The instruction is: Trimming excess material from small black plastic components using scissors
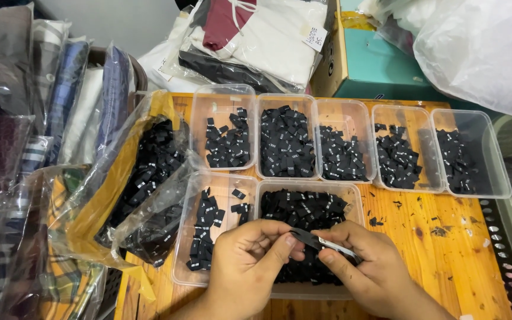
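Observation:
My left hand (245,261) and my right hand (367,266) meet over a clear plastic tub (309,290) heaped with small black fabric labels (303,207). Both hands pinch a short strip of black labels (318,241) with white print, stretched between thumb and fingers. To the left stands a second clear tub (185,266) holding fewer black labels (205,228).
Several clear tubs (475,189) of black labels line the back of the wooden table (445,249). A clear bag (143,178) full of labels lies at left. Bagged garments (66,95) are stacked at left and behind; a teal box (374,68) and a white plastic bag (481,47) sit at back right.

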